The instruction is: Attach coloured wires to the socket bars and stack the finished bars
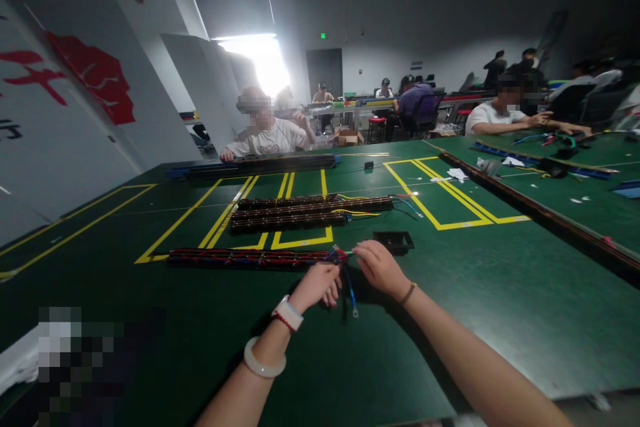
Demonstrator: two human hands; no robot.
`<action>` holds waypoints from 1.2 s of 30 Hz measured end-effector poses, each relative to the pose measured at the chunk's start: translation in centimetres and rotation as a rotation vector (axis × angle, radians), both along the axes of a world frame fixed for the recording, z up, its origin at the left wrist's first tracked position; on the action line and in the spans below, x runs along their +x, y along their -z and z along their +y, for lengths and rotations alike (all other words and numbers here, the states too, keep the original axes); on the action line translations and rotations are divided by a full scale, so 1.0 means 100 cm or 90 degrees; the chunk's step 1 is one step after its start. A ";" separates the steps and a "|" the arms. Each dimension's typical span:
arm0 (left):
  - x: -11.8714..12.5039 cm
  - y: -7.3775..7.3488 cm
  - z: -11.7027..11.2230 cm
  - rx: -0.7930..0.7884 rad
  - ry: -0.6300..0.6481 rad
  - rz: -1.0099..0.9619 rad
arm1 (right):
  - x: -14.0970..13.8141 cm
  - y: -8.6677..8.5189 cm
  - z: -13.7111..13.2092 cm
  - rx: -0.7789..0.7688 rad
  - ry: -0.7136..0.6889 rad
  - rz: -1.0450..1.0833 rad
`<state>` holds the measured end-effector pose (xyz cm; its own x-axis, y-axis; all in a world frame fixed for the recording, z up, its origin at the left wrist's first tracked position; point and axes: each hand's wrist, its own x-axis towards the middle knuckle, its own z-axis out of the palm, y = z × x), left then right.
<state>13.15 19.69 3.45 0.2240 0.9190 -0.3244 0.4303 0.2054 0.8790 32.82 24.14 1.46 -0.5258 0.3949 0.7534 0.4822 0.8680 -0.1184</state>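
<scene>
A long black strip with red and blue wires (250, 257) lies across the green table. My left hand (320, 282) is at its right end, thumb and forefinger pinched near the wires and the other fingers curled below. What sits in that pinch is too small to make out. My right hand (377, 267) is just to the right, its fingertips bent together around the tip of a thin wire end (349, 253). A blue wire with a ring terminal (354, 303) hangs down between both hands. Behind my right hand rests a small black plastic frame (400, 241).
Several dark strips with wires (290, 213) lie side by side beyond my hands. A long brown-black strip (525, 203) runs along the right. Across the table, a person (265, 137) sits behind more strips (260, 165); another person (500, 117) works at the far right.
</scene>
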 end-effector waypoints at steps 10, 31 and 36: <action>-0.073 0.003 -0.012 0.602 -0.137 0.504 | -0.062 -0.030 -0.043 0.040 -0.118 -0.332; -0.081 0.021 -0.013 0.536 -0.041 0.680 | -0.019 -0.022 0.003 -0.251 0.210 -0.335; -0.082 0.023 -0.011 0.540 -0.039 0.666 | -0.029 -0.037 -0.008 -0.196 0.228 -0.370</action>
